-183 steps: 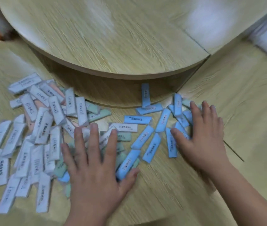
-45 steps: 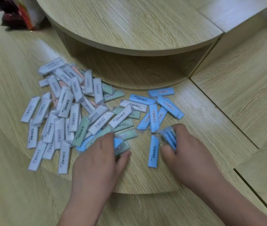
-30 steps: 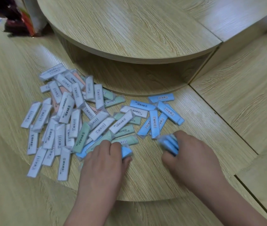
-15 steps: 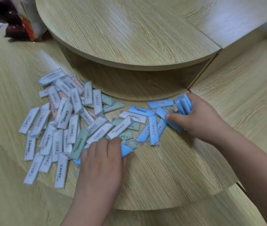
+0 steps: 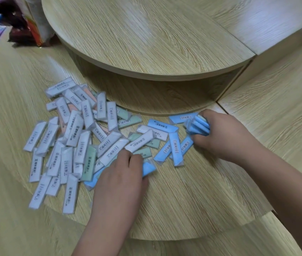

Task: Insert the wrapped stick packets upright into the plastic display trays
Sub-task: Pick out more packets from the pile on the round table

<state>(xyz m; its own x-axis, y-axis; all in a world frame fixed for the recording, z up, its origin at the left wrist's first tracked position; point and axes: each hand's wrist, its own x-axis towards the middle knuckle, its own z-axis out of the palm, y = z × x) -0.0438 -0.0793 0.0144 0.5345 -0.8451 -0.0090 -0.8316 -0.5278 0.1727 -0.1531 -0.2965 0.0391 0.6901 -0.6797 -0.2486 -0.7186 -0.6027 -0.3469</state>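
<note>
Many wrapped stick packets lie loose on a round wooden shelf (image 5: 192, 196). White ones (image 5: 69, 145) are heaped at the left, with some green (image 5: 89, 163) and pink among them. Several blue ones (image 5: 177, 148) lie flat in the middle. My right hand (image 5: 222, 135) grips a bundle of blue packets (image 5: 199, 126) near the shelf's back. My left hand (image 5: 118, 180) lies on the heap's near edge, fingers curled round a blue packet (image 5: 149, 168). No plastic display tray is in view.
A second round wooden tier (image 5: 146, 39) overhangs the back of the shelf. A flat wooden surface (image 5: 275, 108) adjoins at the right. Colourful bags (image 5: 17, 24) sit at the far left corner.
My right hand, holding the blue bundle, moved from the shelf's front middle to the back right among the blue packets. My left hand stayed at the heap's near edge.
</note>
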